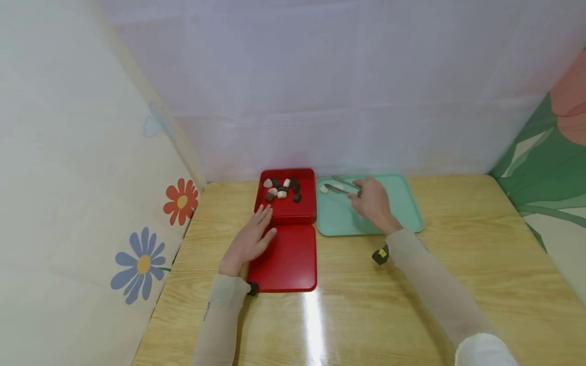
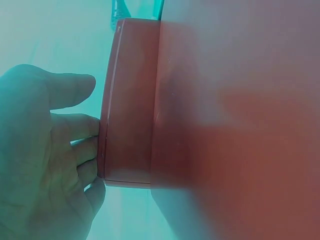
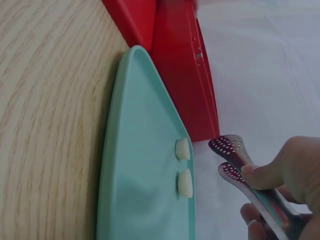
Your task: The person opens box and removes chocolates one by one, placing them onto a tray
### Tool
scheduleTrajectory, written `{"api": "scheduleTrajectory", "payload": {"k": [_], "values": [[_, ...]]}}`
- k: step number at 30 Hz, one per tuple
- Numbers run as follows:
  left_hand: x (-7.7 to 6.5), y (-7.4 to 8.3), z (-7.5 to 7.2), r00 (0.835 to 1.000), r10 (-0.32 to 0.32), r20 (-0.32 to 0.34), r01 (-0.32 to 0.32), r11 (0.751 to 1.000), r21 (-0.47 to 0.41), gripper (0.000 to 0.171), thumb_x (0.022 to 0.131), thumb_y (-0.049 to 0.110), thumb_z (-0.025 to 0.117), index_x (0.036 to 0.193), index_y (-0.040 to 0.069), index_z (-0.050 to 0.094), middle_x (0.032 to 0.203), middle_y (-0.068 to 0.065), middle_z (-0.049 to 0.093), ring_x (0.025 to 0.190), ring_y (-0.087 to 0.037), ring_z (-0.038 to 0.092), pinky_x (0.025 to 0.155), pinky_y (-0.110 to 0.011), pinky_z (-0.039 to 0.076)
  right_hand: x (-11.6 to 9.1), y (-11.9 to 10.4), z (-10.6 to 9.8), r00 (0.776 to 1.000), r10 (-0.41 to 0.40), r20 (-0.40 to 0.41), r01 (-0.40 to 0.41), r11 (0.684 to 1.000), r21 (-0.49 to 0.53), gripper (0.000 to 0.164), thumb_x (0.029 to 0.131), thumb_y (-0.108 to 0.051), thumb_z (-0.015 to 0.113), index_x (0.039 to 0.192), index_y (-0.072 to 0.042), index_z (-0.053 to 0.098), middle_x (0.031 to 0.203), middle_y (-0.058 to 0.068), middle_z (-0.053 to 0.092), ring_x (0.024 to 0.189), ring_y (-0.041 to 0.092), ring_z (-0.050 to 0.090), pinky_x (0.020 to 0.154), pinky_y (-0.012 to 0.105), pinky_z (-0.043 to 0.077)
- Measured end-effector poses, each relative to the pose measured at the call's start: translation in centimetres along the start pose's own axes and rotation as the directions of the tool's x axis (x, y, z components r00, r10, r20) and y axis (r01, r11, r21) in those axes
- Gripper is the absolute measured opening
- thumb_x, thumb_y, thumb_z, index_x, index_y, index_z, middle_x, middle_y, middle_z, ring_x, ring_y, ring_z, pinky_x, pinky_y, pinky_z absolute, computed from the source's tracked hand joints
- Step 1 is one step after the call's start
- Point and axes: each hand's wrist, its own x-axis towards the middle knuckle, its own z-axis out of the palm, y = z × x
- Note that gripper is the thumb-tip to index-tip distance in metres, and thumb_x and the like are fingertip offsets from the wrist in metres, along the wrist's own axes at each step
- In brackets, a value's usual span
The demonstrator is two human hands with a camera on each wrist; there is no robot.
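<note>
- Blue flower [image 1: 144, 265] and red flower [image 1: 181, 202]: printed on the pale surface at far left.
- Left hand [image 1: 249, 239]: relaxed and spread, thumb apart from the fingers, grasping nothing; the fingertips rest against the near left of the box.
- Box [image 1: 288, 211]: red, on the table [image 1: 462, 218], with dark pieces [image 1: 297, 197] and white pieces [image 1: 267, 183] toward its back.
- Lid [image 1: 293, 259]: red, flat, just in front of the box.
- Two white lumps [image 3: 185, 183]: near each other at the tray's left end.
- Tray [image 1: 350, 216]: green, just right of the box.
- Tongs [image 3: 275, 202]: perforated tips apart, near the lumps.
- Right hand [image 1: 373, 201]: above the tray, fingers and thumb curled round the tongs.
- Green leaves [image 1: 549, 173]: printed on the surface at far right.
</note>
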Motion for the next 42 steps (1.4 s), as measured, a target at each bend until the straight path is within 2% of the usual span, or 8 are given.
{"api": "scheduleTrajectory", "payload": {"k": [9, 15, 22, 30, 37, 42], "values": [[0.1, 0.0, -0.2, 1.0, 0.004, 0.009, -0.004, 1.0, 0.008, 0.07, 0.111, 0.033, 0.055, 0.167, 0.0, 0.028, 0.179, -0.014, 0.02, 0.167, -0.038, 0.011, 0.132, -0.058, 0.023, 0.2, -1.7, -0.1, 0.999, -0.031, -0.022, 0.032, 0.999, 0.019, 0.037, 0.095, -0.017, 0.081, 0.125, 0.003, 0.076, 0.108, 0.022, 0.072, 0.09, 0.033, 0.071, 0.076, 0.048, 0.061], [0.3, -0.1, -0.2, 1.0, -0.001, 0.008, 0.001, 1.0, 0.003, 0.071, 0.11, 0.032, 0.056, 0.167, 0.001, 0.028, 0.179, -0.013, 0.02, 0.167, -0.038, 0.011, 0.132, -0.057, 0.022, 0.6, -2.7, 0.0, 0.999, -0.038, 0.006, 0.038, 0.998, 0.056, 0.033, 0.094, -0.014, 0.08, 0.123, 0.002, 0.077, 0.108, 0.02, 0.072, 0.092, 0.032, 0.068, 0.077, 0.048, 0.06], [0.2, -0.4, 0.0, 1.0, 0.004, 0.005, -0.004, 1.0, 0.007, 0.071, 0.111, 0.035, 0.054, 0.167, 0.0, 0.028, 0.179, -0.013, 0.02, 0.167, -0.037, 0.01, 0.132, -0.057, 0.022, 0.9, -3.9, 0.7, 0.997, -0.068, 0.026, 0.066, 0.996, 0.061, 0.028, 0.097, -0.017, 0.079, 0.119, -0.001, 0.08, 0.105, 0.018, 0.074, 0.091, 0.029, 0.068, 0.076, 0.046, 0.059], [0.2, -0.4, 0.0, 1.0, 0.004, 0.008, -0.005, 1.0, 0.015, 0.071, 0.111, 0.034, 0.055, 0.167, 0.0, 0.028, 0.178, -0.014, 0.022, 0.167, -0.038, 0.011, 0.132, -0.057, 0.022, 1.3, -5.1, 1.6, 0.995, -0.092, 0.039, 0.091, 0.995, 0.03, 0.02, 0.097, -0.02, 0.078, 0.11, -0.006, 0.084, 0.089, 0.009, 0.07, 0.085, 0.024, 0.061, 0.069, 0.04, 0.052], [0.2, -0.4, 0.1, 1.0, 0.005, 0.014, -0.005, 1.0, 0.015, 0.071, 0.111, 0.034, 0.054, 0.168, 0.0, 0.027, 0.178, -0.015, 0.021, 0.167, -0.038, 0.011, 0.132, -0.058, 0.022, 1.6, -5.8, 2.2, 0.991, -0.099, 0.084, 0.096, 0.995, 0.037, 0.017, 0.097, -0.017, 0.078, 0.108, -0.005, 0.084, 0.073, 0.004, 0.069, 0.064, 0.018, 0.055, 0.051, 0.029, 0.04], [0.2, -0.6, 0.3, 1.0, 0.016, 0.007, -0.016, 1.0, 0.014, 0.07, 0.111, 0.033, 0.054, 0.167, -0.001, 0.028, 0.178, -0.016, 0.023, 0.167, -0.038, 0.011, 0.132, -0.057, 0.022, 1.9, -6.1, 2.9, 0.988, -0.105, 0.11, 0.102, 0.994, 0.032, 0.014, 0.097, -0.017, 0.077, 0.103, -0.008, 0.085, 0.074, 0.001, 0.07, 0.066, 0.018, 0.053, 0.052, 0.028, 0.04]]}}
